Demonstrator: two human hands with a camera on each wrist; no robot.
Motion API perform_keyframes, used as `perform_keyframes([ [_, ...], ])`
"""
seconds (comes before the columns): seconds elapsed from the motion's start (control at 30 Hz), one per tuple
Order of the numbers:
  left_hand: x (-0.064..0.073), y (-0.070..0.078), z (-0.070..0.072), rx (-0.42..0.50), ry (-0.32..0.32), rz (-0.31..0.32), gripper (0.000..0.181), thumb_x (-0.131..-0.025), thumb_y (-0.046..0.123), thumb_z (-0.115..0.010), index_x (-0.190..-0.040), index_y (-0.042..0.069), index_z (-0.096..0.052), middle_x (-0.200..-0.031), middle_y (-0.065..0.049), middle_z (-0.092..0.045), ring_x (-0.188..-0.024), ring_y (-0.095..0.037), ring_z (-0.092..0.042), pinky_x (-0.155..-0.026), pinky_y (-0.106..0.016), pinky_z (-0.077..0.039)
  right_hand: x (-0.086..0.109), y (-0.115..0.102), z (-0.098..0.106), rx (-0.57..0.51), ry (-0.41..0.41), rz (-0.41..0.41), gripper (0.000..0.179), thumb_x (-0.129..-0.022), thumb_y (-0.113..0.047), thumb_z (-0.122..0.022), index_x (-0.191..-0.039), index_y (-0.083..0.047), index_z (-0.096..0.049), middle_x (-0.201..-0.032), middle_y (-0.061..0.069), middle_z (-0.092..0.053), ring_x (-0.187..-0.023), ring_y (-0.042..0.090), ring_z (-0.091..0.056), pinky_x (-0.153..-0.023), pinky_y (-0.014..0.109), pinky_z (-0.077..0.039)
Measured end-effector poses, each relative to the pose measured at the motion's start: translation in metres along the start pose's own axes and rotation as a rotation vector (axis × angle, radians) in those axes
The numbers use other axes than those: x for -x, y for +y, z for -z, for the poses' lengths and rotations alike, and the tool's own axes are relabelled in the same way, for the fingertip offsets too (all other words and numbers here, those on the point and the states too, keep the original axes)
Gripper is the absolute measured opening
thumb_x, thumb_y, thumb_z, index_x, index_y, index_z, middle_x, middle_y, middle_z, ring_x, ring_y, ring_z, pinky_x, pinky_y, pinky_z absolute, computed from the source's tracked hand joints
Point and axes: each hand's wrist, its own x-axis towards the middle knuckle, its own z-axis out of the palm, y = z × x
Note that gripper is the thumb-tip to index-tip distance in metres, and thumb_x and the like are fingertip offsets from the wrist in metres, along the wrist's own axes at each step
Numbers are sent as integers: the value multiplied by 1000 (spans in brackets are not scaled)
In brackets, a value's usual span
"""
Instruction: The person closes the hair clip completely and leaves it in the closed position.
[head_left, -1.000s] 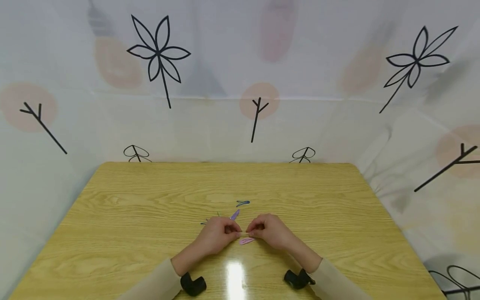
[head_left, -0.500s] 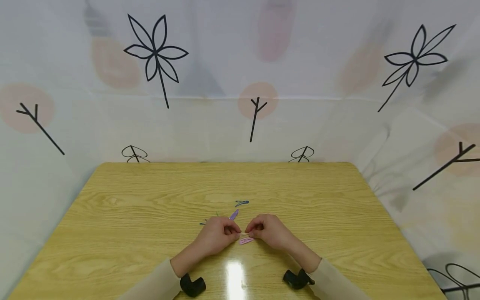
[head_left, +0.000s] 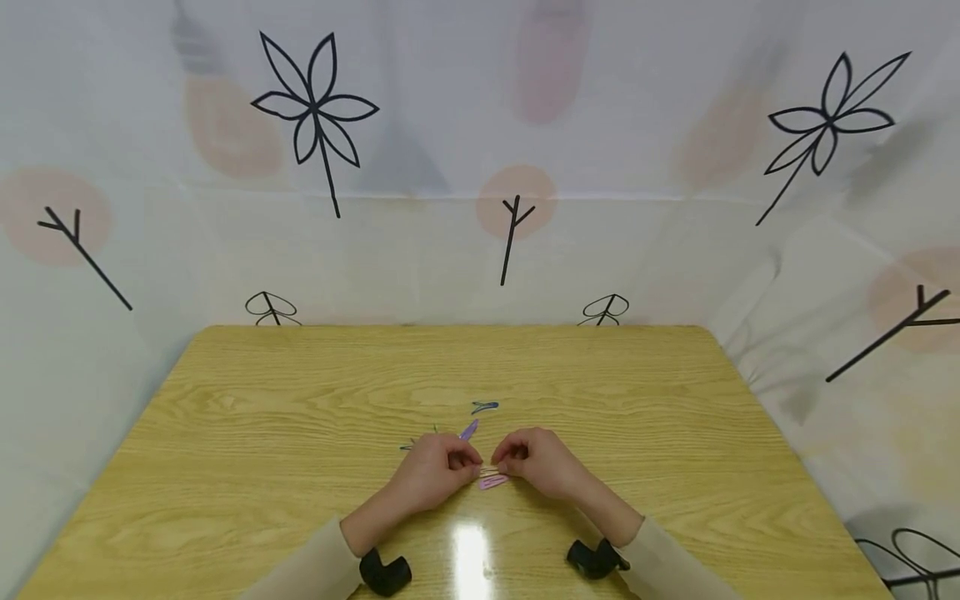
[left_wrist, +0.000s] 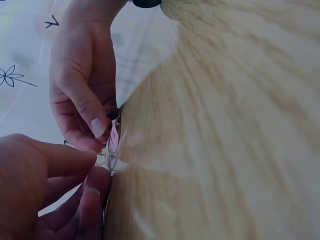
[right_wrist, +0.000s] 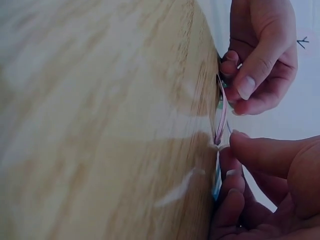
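In the head view my left hand [head_left: 435, 471] and right hand [head_left: 542, 463] face each other low over the table. Thumb and fingertips of each pinch one end of a thin pale hair clip [head_left: 489, 471], whose narrow strips show in the gap. Fingertips cover its ends. A pink snap hair clip [head_left: 492, 482] lies just in front of it, close to the right thumb. Beyond the left hand is a purple hair clip [head_left: 469, 429], partly covered by that hand. The left wrist view shows the pink clip [left_wrist: 115, 137] edge-on between the hands.
A blue hair clip [head_left: 485, 406] lies farther back on the wooden table [head_left: 300, 375]. Dark and green clip tips [head_left: 407, 446] stick out behind the left hand. A patterned cloth [head_left: 420, 250] hangs behind the table.
The hands stay almost in place. Between them the pale clip's single thin line has turned into several visible strips, so it appears tilted or spread. The other clips have not moved.
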Motion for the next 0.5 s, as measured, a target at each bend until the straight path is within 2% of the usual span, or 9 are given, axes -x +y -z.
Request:
perform_keyframes([
  [0.5,1,0,1,41,-21,25,4,-90,13,-74,-94,12,-76,-80,10,-66,-71,-5,-61,-64,-25,-50,1,-2,0,-29,22,-1,4,-92,-8,-71,-94,-8,-74,-83,-4,-66,-75,12,-58,-67,26,-47],
])
